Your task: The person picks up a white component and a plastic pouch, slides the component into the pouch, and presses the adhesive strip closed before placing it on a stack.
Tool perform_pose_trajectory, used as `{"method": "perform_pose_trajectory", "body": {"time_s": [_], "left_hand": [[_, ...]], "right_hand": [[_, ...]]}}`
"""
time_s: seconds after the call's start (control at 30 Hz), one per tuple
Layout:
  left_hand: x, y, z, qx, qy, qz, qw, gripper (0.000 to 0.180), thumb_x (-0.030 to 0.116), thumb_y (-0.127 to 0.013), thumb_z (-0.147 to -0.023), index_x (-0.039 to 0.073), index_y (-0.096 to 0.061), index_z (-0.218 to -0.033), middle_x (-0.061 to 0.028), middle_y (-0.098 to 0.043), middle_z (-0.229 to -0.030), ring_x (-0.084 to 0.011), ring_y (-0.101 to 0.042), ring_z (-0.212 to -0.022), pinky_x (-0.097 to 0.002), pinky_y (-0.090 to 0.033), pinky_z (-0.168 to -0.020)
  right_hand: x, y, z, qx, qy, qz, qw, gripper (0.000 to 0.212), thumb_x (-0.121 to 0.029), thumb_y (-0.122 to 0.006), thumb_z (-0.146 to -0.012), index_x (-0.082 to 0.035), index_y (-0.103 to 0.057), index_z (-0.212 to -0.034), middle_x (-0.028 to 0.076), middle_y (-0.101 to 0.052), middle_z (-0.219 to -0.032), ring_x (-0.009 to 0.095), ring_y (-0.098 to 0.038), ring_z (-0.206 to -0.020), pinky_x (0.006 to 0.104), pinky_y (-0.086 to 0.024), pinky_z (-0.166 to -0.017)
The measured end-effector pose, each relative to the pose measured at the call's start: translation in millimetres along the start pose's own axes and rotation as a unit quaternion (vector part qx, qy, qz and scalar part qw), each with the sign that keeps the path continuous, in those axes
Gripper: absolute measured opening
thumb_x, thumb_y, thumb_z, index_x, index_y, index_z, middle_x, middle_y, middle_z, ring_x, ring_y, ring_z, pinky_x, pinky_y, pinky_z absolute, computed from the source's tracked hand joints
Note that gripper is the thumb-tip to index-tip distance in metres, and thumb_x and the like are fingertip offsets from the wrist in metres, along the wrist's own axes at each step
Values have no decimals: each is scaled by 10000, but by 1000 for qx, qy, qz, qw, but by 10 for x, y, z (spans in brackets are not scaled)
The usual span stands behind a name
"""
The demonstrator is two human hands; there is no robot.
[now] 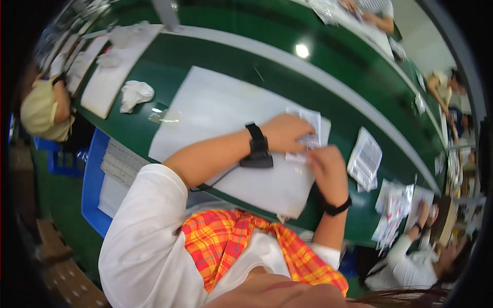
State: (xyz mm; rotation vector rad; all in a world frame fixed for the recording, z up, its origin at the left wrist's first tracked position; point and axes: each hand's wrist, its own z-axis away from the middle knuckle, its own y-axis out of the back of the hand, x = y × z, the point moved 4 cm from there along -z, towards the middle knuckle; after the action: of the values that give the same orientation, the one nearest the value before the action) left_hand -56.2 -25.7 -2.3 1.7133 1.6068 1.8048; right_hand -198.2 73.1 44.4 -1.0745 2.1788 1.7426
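Note:
My left hand (pixel 288 133) and my right hand (pixel 328 165) meet over the right part of a large white sheet (pixel 205 108) on the green table. Between their fingertips is a small printed paper (pixel 309 139), apparently folded, and both hands are closed on it. Partly under my left hand lies a flat printed leaflet (pixel 314 119), its near portion covered by the fingers. How many layers of paper the fingers grip is hidden.
A stack of printed leaflets (pixel 365 159) lies right of my right hand. Further right are several small plastic packets (pixel 394 205). A crumpled white cloth (pixel 136 95) sits at the left, with a blue bin (pixel 92 192) below the table edge. Co-workers sit on both sides.

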Motion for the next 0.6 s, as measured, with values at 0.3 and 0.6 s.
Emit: {"method": "perform_pose_trajectory", "body": {"time_s": [0.3, 0.6], "left_hand": [[-66, -21, -8, 10, -9, -3, 1000, 424, 295, -644, -794, 56, -663, -1145, -149, -679, -998, -348, -631, -980, -448, -496, -879], [-37, -26, 44, -3, -13, -23, 1000, 454, 323, -643, -815, 53, -647, -1179, -146, -676, -1023, -342, -628, -992, -438, -495, -885]], "right_hand": [[21, 254, 48, -29, -63, -18, 997, 238, 4, -612, -793, -47, -743, -986, 138, -618, -828, 303, -606, -800, 377, -492, -716], [-28, 35, 97, -115, -46, 12, 992, 293, -8, -573, -781, -54, -758, -1003, 157, -602, -767, 340, -599, -775, 408, -490, -692]]}}
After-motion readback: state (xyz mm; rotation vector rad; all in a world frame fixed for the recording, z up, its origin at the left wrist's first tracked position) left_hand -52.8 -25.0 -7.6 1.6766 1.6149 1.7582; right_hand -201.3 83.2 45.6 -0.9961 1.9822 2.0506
